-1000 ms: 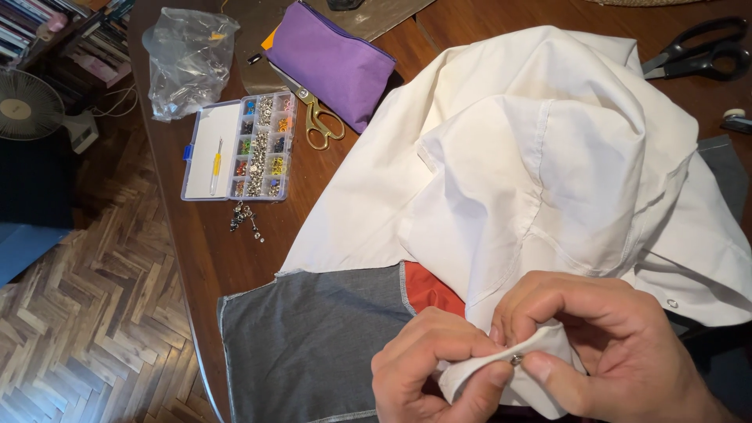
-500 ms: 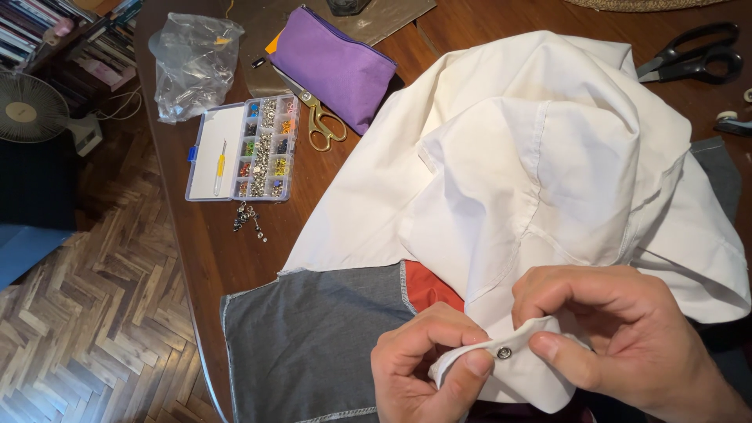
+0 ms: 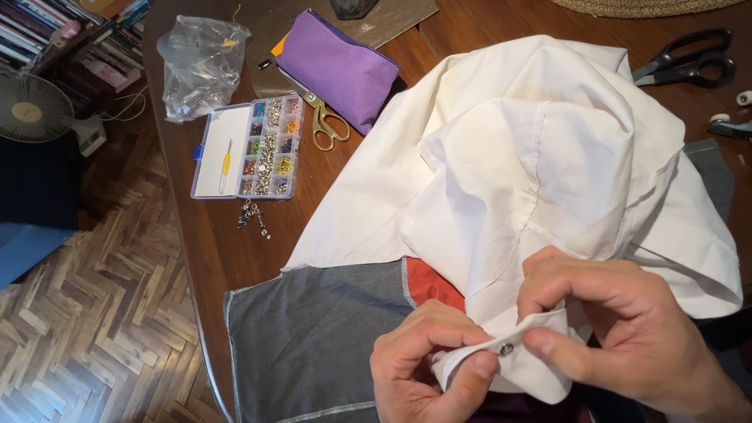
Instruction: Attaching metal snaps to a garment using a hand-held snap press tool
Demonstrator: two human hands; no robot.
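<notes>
While pinching the white cuff [image 3: 517,368] at the tabletop's [image 3: 235,258] near edge, closed both hands' fingers [image 3: 478,364] on it. Held its long axis crosswise, metal snap [image 3: 506,348] midway between left hand [image 3: 427,356] and right hand [image 3: 619,329].

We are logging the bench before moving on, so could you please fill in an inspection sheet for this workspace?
Surface: dark wooden table, mostly covered.
Job's things: white shirt with a metal snap on its tab; grey cloth beneath.
Clutter: parts box, gold scissors, purple pouch, plastic bag, black scissors.
Hands: left hand and right hand pinch the tab.
Cables: one by the fan.
Surroundings: parquet floor, bookshelf.
</notes>
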